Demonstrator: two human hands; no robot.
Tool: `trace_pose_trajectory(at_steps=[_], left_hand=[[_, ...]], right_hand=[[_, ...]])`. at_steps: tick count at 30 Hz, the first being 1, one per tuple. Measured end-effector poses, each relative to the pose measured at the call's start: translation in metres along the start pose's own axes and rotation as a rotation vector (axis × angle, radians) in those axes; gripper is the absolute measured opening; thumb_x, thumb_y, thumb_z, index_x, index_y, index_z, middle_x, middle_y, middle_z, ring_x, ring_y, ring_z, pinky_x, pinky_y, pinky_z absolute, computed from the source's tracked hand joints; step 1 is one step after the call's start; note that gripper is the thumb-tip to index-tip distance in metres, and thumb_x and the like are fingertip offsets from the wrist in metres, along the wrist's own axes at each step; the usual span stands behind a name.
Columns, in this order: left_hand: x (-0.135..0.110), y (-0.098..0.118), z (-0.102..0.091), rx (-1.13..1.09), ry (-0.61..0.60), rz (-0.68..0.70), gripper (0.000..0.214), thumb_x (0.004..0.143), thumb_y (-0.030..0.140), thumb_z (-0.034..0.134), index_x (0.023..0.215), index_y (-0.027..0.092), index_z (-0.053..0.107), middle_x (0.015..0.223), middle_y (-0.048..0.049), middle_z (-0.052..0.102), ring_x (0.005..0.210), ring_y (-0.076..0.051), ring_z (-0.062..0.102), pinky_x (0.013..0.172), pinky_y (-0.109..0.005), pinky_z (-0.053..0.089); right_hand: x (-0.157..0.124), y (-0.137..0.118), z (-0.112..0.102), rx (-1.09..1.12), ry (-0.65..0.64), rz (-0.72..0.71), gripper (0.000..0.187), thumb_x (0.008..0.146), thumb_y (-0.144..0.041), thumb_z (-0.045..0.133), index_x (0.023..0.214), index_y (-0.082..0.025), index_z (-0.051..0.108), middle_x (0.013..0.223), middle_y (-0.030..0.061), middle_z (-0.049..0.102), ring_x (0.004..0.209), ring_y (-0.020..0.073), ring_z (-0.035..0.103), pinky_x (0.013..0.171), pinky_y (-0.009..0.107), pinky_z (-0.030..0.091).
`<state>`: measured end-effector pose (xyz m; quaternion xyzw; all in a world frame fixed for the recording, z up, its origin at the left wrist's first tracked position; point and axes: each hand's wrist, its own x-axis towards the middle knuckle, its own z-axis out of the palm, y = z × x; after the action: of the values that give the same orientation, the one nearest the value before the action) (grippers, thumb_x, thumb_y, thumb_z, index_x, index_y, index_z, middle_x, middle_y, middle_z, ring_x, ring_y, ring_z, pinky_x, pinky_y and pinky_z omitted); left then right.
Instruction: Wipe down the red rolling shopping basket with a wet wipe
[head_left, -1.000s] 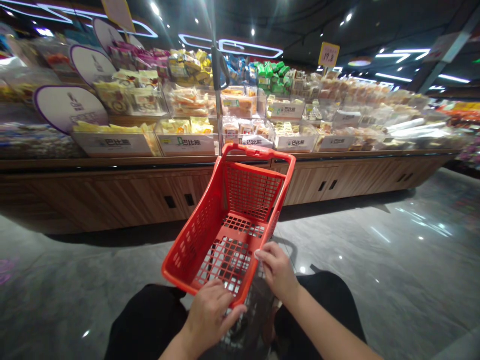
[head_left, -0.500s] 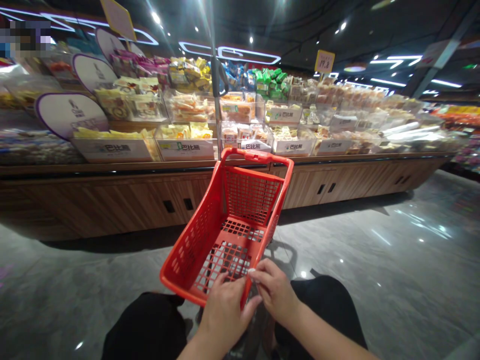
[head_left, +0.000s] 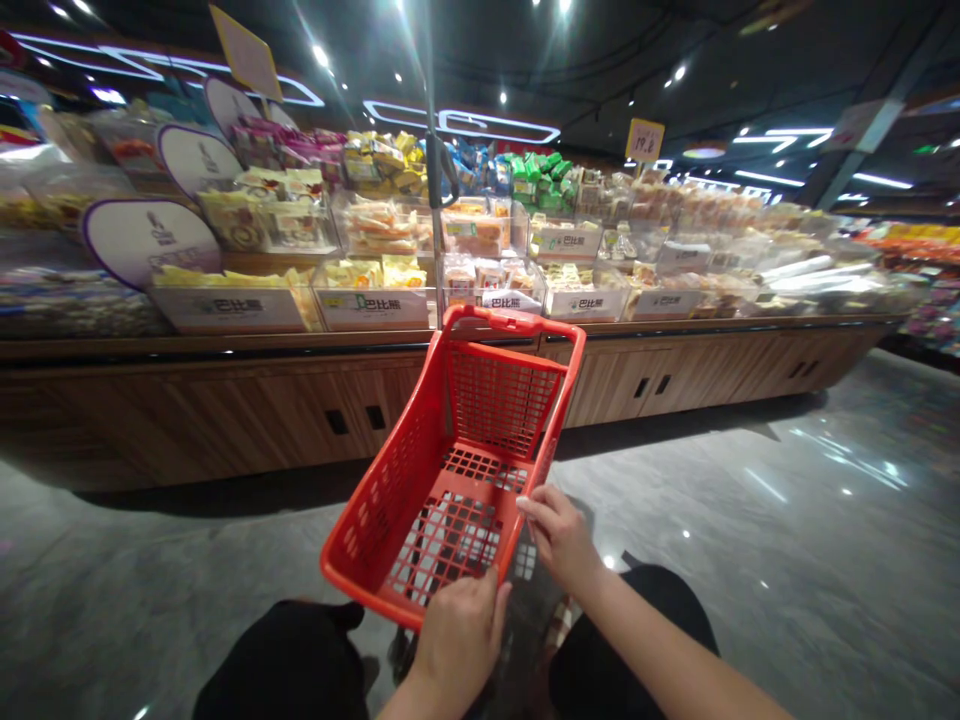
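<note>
The left hand [head_left: 459, 640] was clamped over the near rim of the red shopping basket [head_left: 390, 480], at its 6 o'clock edge. The right hand [head_left: 561, 535] had its fingers closed on the rim at 3 o'clock. The basket sat just ahead of the person's black-clad knees [head_left: 300, 665], its handle [head_left: 510, 322] raised at 12 o'clock toward the snack display counter [head_left: 225, 400].
</note>
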<state>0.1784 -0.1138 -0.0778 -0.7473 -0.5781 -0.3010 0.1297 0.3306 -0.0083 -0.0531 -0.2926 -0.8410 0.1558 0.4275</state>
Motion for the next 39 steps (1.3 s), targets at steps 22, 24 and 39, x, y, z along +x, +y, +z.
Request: trace_pose_trajectory(at_steps=[22, 24, 39], left_hand=[[-0.025, -0.026, -0.034, -0.14, -0.042, 0.049, 0.021, 0.09, 0.021, 0.041, 0.092, 0.017, 0.061, 0.064, -0.002, 0.065, 0.056, -0.013, 0.063, 0.054, -0.022, 0.049], [-0.025, -0.028, -0.036, -0.153, -0.035, 0.051, 0.02, 0.09, 0.021, 0.041, 0.09, 0.017, 0.061, 0.063, -0.0018, 0.065, 0.055, -0.013, 0.062, 0.054, -0.022, 0.049], [-0.036, -0.045, -0.046, -0.126, -0.045, 0.074, 0.02, 0.089, 0.022, 0.044, 0.093, 0.018, 0.063, 0.068, -0.0014, 0.067, 0.059, -0.013, 0.064, 0.057, -0.023, 0.051]], right_hand=[[-0.005, -0.01, 0.0, -0.047, -0.008, -0.036, 0.028, 0.088, -0.009, 0.047, 0.104, -0.022, 0.065, 0.09, 0.0066, 0.057, 0.084, 0.0188, 0.055, 0.074, 0.033, 0.051], [0.005, 0.003, -0.005, -0.067, 0.046, 0.0, 0.027, 0.087, -0.008, 0.047, 0.101, -0.022, 0.066, 0.09, 0.0063, 0.056, 0.083, 0.019, 0.055, 0.075, 0.034, 0.051], [0.001, -0.002, -0.011, -0.095, 0.019, 0.032, 0.027, 0.086, -0.007, 0.049, 0.1, -0.021, 0.067, 0.09, 0.0068, 0.056, 0.084, 0.0196, 0.055, 0.076, 0.034, 0.051]])
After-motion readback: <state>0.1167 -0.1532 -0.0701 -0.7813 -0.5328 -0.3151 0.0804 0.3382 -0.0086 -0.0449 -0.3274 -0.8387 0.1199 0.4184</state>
